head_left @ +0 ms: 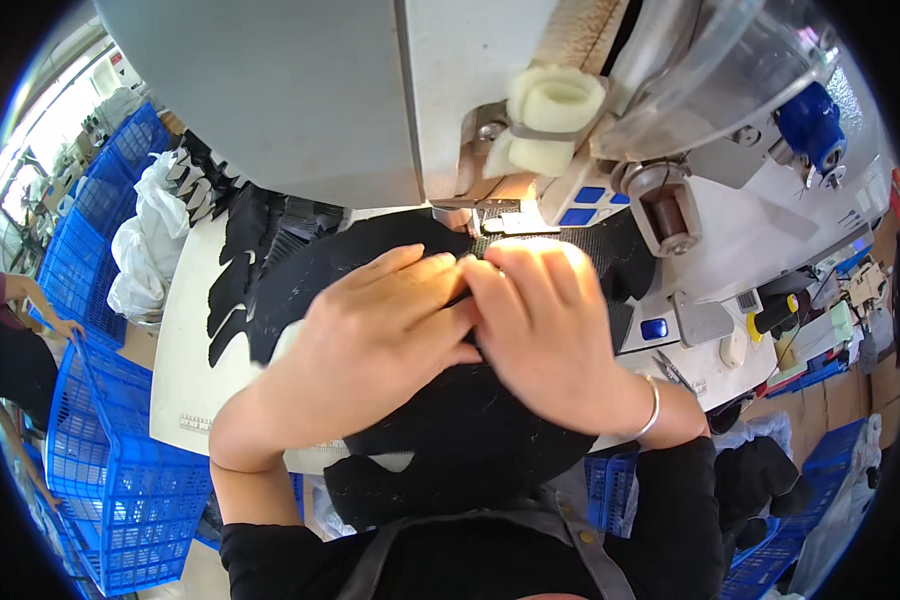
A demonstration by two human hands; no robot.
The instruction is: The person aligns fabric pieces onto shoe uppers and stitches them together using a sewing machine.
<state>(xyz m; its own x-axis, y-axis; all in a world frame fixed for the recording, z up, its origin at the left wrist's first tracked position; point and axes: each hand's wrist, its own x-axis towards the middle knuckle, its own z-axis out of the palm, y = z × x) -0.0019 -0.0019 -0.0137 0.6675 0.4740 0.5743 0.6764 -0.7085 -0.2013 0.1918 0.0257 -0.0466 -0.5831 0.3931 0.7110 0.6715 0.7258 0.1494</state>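
Both hands, left hand [385, 325] and right hand [550, 315], are pressed flat with fingers stretched out on the black fabric [470, 420], which is spread right below the sewing machine [410, 100]. Blue crates [110, 480] are stacked off to its left.

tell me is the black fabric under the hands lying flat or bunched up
Mostly flat: the black fabric lies spread on the white table, with the left hand and right hand pressing it down near the needle.
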